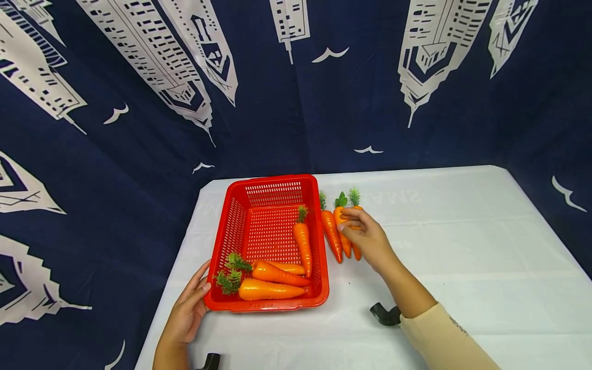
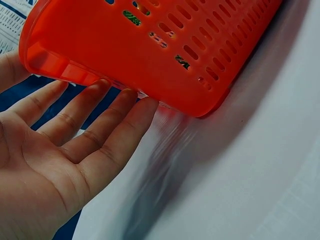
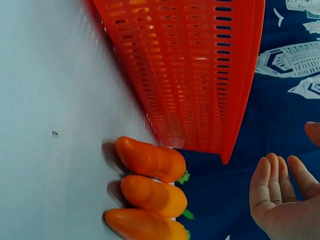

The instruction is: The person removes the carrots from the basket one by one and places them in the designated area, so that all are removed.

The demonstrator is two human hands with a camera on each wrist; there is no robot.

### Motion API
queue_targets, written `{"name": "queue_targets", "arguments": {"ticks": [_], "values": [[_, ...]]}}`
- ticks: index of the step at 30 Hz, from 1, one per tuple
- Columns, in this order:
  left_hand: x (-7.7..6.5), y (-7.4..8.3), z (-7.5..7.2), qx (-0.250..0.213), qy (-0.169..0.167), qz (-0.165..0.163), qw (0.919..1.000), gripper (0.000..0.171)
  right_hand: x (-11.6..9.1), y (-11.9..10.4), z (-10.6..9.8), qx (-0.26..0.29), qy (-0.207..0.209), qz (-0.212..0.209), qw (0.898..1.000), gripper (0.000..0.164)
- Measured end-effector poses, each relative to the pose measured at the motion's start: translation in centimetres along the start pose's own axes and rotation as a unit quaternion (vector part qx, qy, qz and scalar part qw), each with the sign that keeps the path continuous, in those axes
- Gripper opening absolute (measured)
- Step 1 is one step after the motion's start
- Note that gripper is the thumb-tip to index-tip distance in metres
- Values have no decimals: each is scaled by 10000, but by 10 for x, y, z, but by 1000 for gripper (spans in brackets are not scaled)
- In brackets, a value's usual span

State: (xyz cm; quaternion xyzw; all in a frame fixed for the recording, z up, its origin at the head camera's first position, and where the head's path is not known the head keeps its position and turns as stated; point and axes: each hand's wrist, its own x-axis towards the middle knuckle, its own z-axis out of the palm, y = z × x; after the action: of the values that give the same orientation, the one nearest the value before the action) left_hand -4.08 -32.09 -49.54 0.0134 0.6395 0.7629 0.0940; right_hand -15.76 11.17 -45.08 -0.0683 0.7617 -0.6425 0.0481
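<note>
Where the white tablecloth (image 1: 462, 257) shows at left, the left hand (image 1: 185, 311) touches the near left corner of a red perforated plastic basket (image 1: 270, 231), fingers nearly straight and spread, fingertips at the rim. Inside lie four carrots. The front carrot (image 1: 270, 290) runs crosswise, green top left, tip right; just behind, the second carrot (image 1: 279, 274) points the same way, its tip slanting slightly nearer, and partly covers the third carrot (image 1: 291, 268), whose visible end points right. Along the right wall, the fourth carrot (image 1: 302, 241) has its long axis front to back, top far, tip near.

Just right of the basket, the left loose carrot (image 1: 332, 236), middle loose carrot (image 1: 346, 247) and right loose carrot (image 1: 357, 252) lie side by side on the cloth, tops far, tips toward the person; the left one slants most. Above them hovers the right hand (image 1: 370, 241), fingers softly bent, thumb well apart, holding nothing.
</note>
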Motion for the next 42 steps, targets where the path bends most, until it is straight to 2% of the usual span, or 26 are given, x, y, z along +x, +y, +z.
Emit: {"name": "queue_targets", "arguments": {"ticks": [9, 16, 27, 34, 42], "values": [[0, 0, 0, -36, -63, 50, 10000, 56, -5, -5, 7, -64, -171, -88, 9998, 50], [1, 0, 0, 22, 8, 3, 10000, 56, -10, -12, 16, 139, -404, -53, 9991, 45], [1, 0, -1, -45, -114, 16, 9999, 56, -21, -19, 34, 262, -774, -386, 9959, 41], [0, 0, -1, -33, -97, 18, 9999, 57, -28, -24, 43, 292, -1150, -560, 9914, 38], [0, -1, -1, -51, -95, 16, 9999, 56, -32, -27, 55, 116, -1346, -685, 9885, 42]]}}
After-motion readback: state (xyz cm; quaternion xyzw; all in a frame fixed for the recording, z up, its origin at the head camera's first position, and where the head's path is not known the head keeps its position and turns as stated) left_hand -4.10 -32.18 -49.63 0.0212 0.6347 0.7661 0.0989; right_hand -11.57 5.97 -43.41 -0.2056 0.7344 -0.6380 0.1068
